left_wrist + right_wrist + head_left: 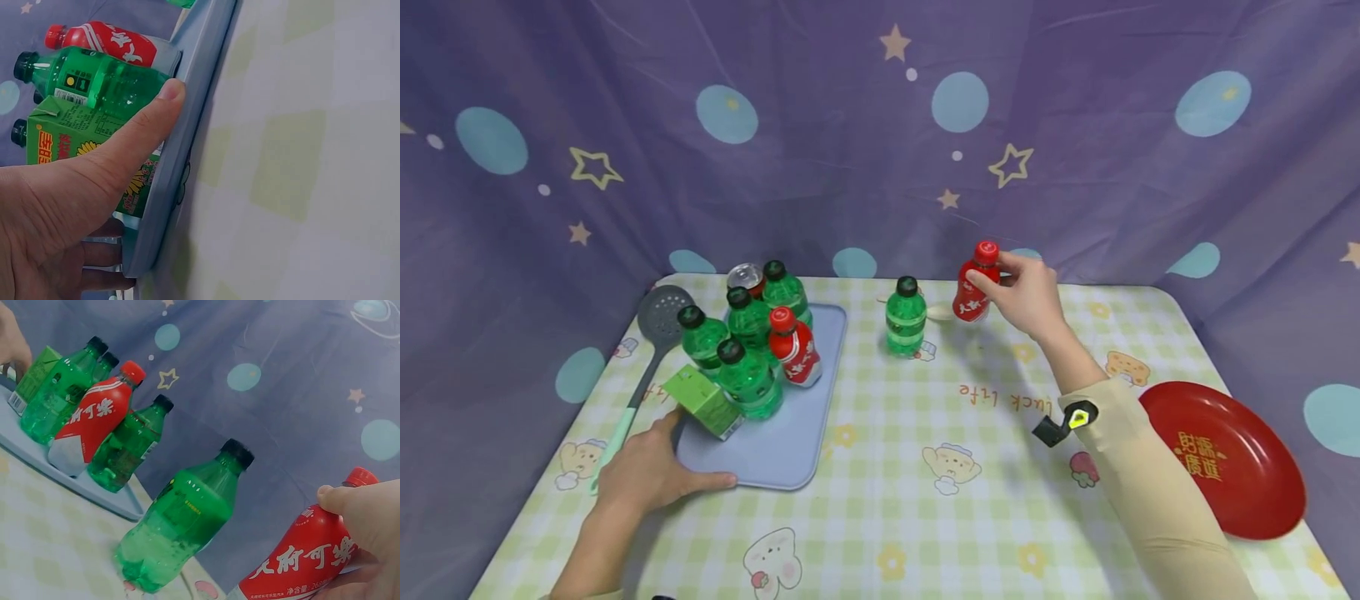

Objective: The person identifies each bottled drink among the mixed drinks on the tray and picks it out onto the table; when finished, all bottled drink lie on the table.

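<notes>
My right hand (1026, 296) grips a red cola bottle (972, 293) with a red cap near the back of the table. The bottle tilts slightly; whether its base touches the cloth I cannot tell. Left of it stands a green soda bottle (906, 321) with a black cap, upright and apart. My left hand (651, 467) holds the near left corner of a blue-grey tray (790, 458), thumb along the rim. On the tray are several green bottles (752, 383), another red cola bottle (795, 350), a green drink carton (703, 400) leaning over, and a can (746, 277) partly hidden behind.
Along the tray's left side lies a grey slotted turner (662, 312) with a mint handle. A red plate (1247, 467) with gold characters sits at the right, beside my right forearm. A purple patterned curtain (865, 167) rises behind the checked tablecloth (880, 500).
</notes>
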A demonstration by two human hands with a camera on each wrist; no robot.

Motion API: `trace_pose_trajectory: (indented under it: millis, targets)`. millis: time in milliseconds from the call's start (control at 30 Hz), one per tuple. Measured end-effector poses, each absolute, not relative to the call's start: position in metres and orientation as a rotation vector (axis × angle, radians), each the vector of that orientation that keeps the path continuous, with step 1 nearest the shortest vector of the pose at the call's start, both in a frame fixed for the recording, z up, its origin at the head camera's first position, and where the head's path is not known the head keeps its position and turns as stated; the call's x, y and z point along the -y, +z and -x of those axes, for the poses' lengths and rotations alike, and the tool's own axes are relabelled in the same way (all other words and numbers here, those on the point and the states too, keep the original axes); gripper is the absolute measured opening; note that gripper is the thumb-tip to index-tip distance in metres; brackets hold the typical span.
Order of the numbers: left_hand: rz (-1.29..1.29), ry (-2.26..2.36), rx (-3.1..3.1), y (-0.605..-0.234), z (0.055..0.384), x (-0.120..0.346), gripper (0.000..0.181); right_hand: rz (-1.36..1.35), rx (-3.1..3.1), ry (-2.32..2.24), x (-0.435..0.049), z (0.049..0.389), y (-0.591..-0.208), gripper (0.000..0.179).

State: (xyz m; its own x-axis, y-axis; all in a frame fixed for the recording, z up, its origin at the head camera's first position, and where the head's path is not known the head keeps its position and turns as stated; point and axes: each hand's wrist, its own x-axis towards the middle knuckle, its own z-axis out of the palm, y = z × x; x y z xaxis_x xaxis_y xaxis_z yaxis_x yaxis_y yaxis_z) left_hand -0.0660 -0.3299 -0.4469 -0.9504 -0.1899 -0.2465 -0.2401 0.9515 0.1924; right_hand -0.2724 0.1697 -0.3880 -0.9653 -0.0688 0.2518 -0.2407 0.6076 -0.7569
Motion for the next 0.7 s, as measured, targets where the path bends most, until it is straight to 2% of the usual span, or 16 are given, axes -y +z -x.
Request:
trace_pose_trajectory:
  millis: [333,700]
  targets:
    - [0.303,0.347,-2.864,-0.444,0.066,0.328,0.159,-0.285,2.675,1.339,-0.17,0.267,-0.407,0.041]
    - [0.302,0.349,-2.834,-0.441,0.067,0.327,0.157,-0.291,2.681,1.338,-0.165,0.26,-0.42,0.043]
